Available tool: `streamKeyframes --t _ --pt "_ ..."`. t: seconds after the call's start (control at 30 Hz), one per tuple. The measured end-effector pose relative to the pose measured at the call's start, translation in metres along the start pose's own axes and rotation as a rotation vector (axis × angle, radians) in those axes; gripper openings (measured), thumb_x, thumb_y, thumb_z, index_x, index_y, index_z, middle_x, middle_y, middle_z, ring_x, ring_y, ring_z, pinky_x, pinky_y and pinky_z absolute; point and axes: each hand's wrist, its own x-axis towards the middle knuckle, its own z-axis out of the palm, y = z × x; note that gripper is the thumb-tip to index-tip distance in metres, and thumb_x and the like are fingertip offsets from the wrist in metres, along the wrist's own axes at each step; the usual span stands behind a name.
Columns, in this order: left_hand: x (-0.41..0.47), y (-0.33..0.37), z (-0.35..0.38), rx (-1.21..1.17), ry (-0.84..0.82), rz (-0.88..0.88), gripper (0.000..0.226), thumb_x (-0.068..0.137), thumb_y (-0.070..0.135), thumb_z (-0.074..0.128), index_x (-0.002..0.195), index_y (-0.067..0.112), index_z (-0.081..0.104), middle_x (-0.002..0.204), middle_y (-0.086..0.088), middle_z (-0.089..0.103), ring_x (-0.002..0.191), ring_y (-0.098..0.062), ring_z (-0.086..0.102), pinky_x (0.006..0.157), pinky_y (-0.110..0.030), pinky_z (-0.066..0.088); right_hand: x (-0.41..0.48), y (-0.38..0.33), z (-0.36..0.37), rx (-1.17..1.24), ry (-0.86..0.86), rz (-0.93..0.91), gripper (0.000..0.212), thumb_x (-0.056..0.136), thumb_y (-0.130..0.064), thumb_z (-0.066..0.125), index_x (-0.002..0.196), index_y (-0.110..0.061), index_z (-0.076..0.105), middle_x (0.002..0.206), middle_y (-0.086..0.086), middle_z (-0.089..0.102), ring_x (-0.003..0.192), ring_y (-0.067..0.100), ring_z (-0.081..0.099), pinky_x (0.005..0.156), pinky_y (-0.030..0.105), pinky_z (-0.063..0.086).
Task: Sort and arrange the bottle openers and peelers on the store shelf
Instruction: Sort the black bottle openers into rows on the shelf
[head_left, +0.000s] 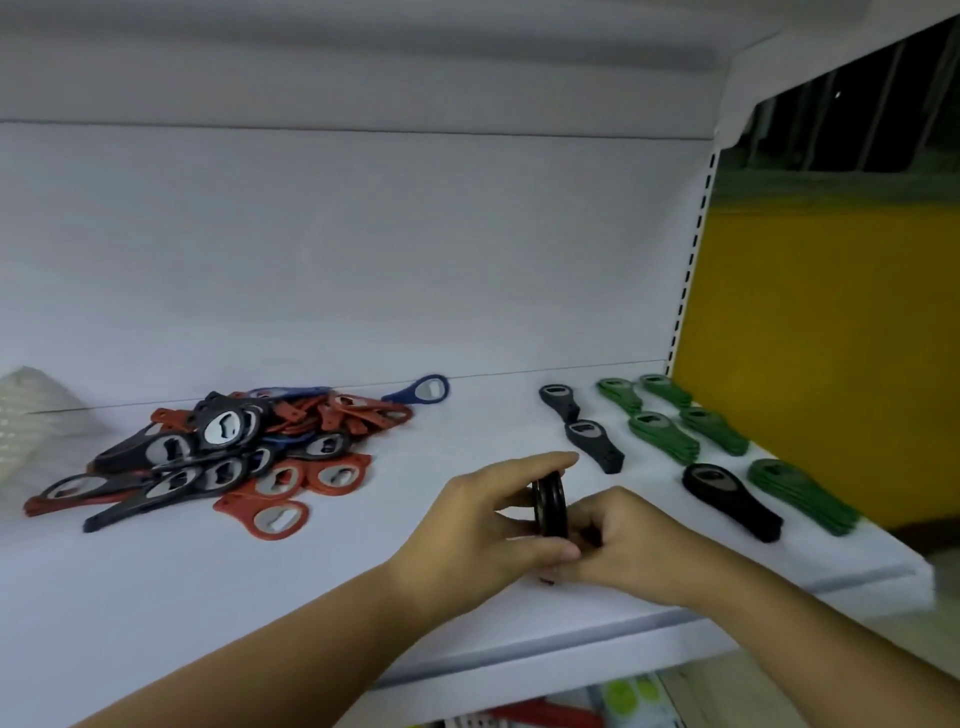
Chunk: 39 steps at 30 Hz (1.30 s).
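A small stack of black plastic bottle openers stood on edge just above the white metal shelf, near its front. The left hand and right hand met around it, fingers curled on both sides. Neat black piles and green piles lay to the right; a jumbled heap of red, black and blue openers lay well to the left.

No legible text, label, brand, number or sign found. Bottle openers, shelf, packaging at bottom of frame: markings blurred, unreadable.
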Motion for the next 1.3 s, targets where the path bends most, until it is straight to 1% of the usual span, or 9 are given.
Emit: streamKeyframes --t 0.17,0.27,0.37,0.47,0.63,0.73,0.93,1.07,1.3 --pt "0.001 -0.012 0.003 -0.068 0.034 -0.01 0.065 0.068 -0.004 0.08 0.113 0.039 0.06 0.115 0.003 0.064 0.101 -0.014 0.066 0.076 -0.022 0.055 -0.001 0.006 0.009 0.049 0.041 -0.018 0.057 0.062 -0.054 0.073 0.081 -0.001 0.064 0.068 0.003 0.043 0.064 0.012 0.039 0.064 0.027 0.031" --pt "0.002 -0.014 0.002 -0.11 0.035 -0.01 0.067 0.066 -0.005 0.08 0.108 0.045 0.065 0.111 0.003 0.066 0.099 -0.017 0.067 0.075 -0.022 0.055 -0.001 0.006 0.009 0.045 0.057 -0.013 0.045 0.069 -0.042 0.078 0.074 0.0 0.061 0.063 0.0 0.041 0.06 0.011 0.037 0.06 0.026 0.028" --pt "0.005 -0.014 0.001 -0.13 0.021 0.013 0.066 0.064 -0.003 0.081 0.102 0.049 0.068 0.107 -0.001 0.067 0.097 -0.019 0.068 0.075 -0.024 0.056 -0.002 0.006 0.008 0.056 0.106 0.005 0.033 0.071 -0.031 0.081 0.054 -0.018 0.056 0.053 -0.01 0.038 0.054 0.009 0.034 0.053 0.024 0.027" --pt "0.008 -0.012 -0.001 -0.17 -0.017 0.012 0.061 0.062 -0.003 0.081 0.1 0.044 0.071 0.108 -0.002 0.067 0.099 -0.02 0.067 0.074 -0.025 0.056 -0.002 0.006 0.007 0.075 0.109 0.024 0.035 0.07 -0.028 0.082 0.049 -0.022 0.055 0.051 -0.01 0.039 0.054 0.01 0.033 0.053 0.024 0.027" --pt "0.015 -0.013 -0.005 -0.281 -0.086 -0.048 0.058 0.062 -0.017 0.076 0.097 0.031 0.074 0.106 -0.006 0.069 0.09 -0.021 0.07 0.072 -0.027 0.056 0.0 0.01 0.006 0.092 0.084 0.05 0.034 0.07 -0.024 0.082 0.061 -0.002 0.059 0.054 -0.004 0.042 0.056 0.01 0.036 0.057 0.024 0.029" --pt "0.021 -0.012 -0.007 -0.305 -0.12 -0.076 0.057 0.061 -0.023 0.073 0.098 0.02 0.07 0.103 -0.012 0.069 0.081 -0.018 0.071 0.069 -0.024 0.056 0.0 0.01 0.006 0.084 0.104 0.056 0.032 0.07 -0.025 0.082 0.054 -0.012 0.058 0.051 -0.008 0.04 0.054 0.01 0.036 0.056 0.024 0.029" --pt "0.023 -0.019 -0.007 -0.384 -0.056 -0.036 0.058 0.056 -0.015 0.081 0.093 0.029 0.074 0.101 -0.005 0.071 0.089 -0.023 0.071 0.071 -0.025 0.056 0.0 0.008 0.003 0.144 0.086 0.06 0.036 0.073 -0.021 0.081 0.056 -0.007 0.052 0.051 -0.011 0.033 0.053 0.009 0.029 0.053 0.023 0.023" --pt "0.02 -0.022 -0.007 -0.479 -0.022 -0.017 0.051 0.049 -0.004 0.082 0.088 0.027 0.074 0.1 -0.007 0.072 0.089 -0.025 0.071 0.069 -0.026 0.056 0.0 0.006 0.003 0.146 0.096 0.08 0.04 0.074 -0.016 0.08 0.046 -0.023 0.052 0.048 -0.014 0.032 0.051 0.007 0.029 0.052 0.023 0.023" --pt "0.025 -0.037 -0.013 -0.55 -0.16 -0.118 0.073 0.046 0.001 0.086 0.107 0.035 0.064 0.118 0.004 0.064 0.112 -0.015 0.062 0.08 -0.028 0.054 -0.002 -0.007 -0.001 0.087 0.146 0.177 0.044 0.073 -0.019 0.08 0.038 -0.021 0.054 0.044 -0.012 0.035 0.051 0.011 0.031 0.056 0.029 0.024"
